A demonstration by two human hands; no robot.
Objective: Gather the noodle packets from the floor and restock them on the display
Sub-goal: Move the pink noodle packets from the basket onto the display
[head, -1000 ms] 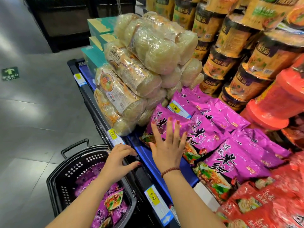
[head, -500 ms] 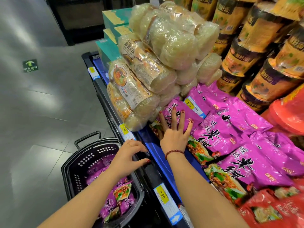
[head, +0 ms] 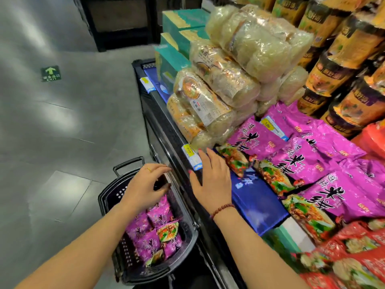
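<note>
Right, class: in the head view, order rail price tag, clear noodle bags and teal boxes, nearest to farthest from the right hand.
1. Rail price tag: by the right hand, at its fingertips.
2. Clear noodle bags: stacked behind it.
3. Teal boxes: far end.

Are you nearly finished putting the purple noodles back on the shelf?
About partway. Done: many purple packets already lie on the display. In hand: nothing. The right hand is open and empty at the display's front edge, and the left hand is above the basket, holding no packet. Left: several basket packets are not yet shelved.
</note>
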